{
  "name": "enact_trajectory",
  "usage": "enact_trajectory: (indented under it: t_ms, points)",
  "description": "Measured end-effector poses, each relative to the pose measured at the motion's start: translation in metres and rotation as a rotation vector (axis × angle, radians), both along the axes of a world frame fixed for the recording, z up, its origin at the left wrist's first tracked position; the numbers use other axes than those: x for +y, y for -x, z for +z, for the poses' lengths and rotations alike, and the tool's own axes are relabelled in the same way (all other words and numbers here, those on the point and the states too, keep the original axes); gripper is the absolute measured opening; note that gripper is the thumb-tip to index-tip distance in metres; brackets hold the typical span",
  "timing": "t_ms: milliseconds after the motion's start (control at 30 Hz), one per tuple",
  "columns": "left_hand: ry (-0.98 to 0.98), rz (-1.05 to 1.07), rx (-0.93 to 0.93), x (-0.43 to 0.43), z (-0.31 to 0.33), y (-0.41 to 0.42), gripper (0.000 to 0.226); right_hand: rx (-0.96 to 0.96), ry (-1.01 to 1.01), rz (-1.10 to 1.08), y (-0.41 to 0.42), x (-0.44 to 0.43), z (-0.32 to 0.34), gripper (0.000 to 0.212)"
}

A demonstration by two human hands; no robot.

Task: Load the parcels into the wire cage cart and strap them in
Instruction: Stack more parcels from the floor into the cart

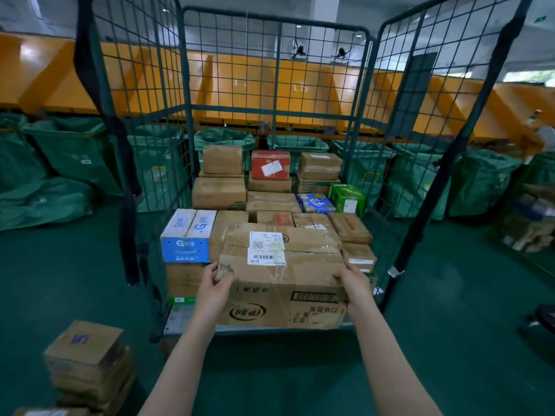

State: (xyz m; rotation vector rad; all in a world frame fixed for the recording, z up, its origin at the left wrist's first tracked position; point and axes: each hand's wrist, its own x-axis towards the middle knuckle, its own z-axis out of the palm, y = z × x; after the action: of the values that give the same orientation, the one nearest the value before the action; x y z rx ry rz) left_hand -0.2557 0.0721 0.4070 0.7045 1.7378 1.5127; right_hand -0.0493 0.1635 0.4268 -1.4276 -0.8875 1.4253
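Bare forearms reach forward from the bottom edge, and each hand grips one near corner of a large cardboard box (282, 283) at the open front of the wire cage cart (186, 115). On the left hand (214, 285) the fingers (210, 271) curl round the box's left end with the thumb lying on the top edge. On the right hand (353, 285) the fingers (342, 303) wrap the right corner onto the near face, thumb on top. Its long axis runs level from one hand to the other, across the cart's opening. A white shipping label (265, 247) faces up between the hands, and the print on the near face reads upside down. Whether the box rests on the parcels under it or is carried cannot be told. Just beyond the left fingers stands a blue-and-white box (186, 235). Farther in, past both hands, brown cartons are stacked with a red box (270, 165) and a green box (347, 198). Black straps (87, 70) hang on the cart's side panels. Well to the left of the left fingers, a stack of parcels (87, 364) sits on the green floor (450, 340).
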Motion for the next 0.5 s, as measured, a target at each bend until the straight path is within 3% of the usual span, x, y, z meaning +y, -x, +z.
enact_trajectory:
  t_ms: [500]
  points:
    - [0.082, 0.004, 0.005, 0.167, -0.014, -0.005, 0.051, -0.08, 0.046, 0.008, 0.0, 0.178, -0.038, 0.051]
